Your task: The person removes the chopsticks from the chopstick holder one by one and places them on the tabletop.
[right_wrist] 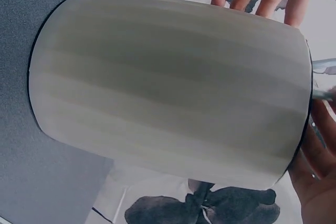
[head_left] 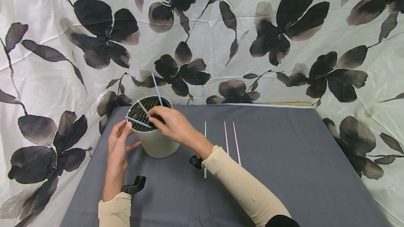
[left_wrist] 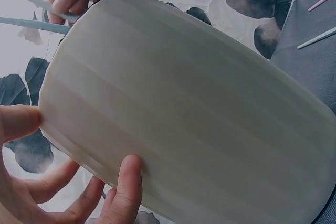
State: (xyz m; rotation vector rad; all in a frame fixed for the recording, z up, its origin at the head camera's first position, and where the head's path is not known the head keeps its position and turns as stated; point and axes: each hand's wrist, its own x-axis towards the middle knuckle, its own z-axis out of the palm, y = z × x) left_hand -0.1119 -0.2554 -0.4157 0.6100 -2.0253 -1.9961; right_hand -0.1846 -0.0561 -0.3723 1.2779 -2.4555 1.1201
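A cream round holder [head_left: 159, 144] with a dark slotted insert [head_left: 139, 111] stands on the grey cloth. My left hand [head_left: 118, 143] grips its left side, thumb and fingertips against the rim and wall. My right hand [head_left: 170, 122] reaches over the top and pinches a thin pale green stick [head_left: 142, 107], tilted above the slots. One light blue stick [head_left: 156, 88] stands up at the back of the insert. Another blue stick [head_left: 137, 121] lies slanted across the front left of the opening, its outer end close to my left fingertips. The holder's wall [left_wrist: 184, 108] fills much of both wrist views.
Right of the holder, a pale stick [head_left: 205, 129] and two pink sticks [head_left: 226, 137] [head_left: 236, 143] lie on the grey cloth [head_left: 284, 171]. A floral white curtain [head_left: 221, 45] hangs behind the table. A yellow strip [head_left: 296, 104] shows along the back edge.
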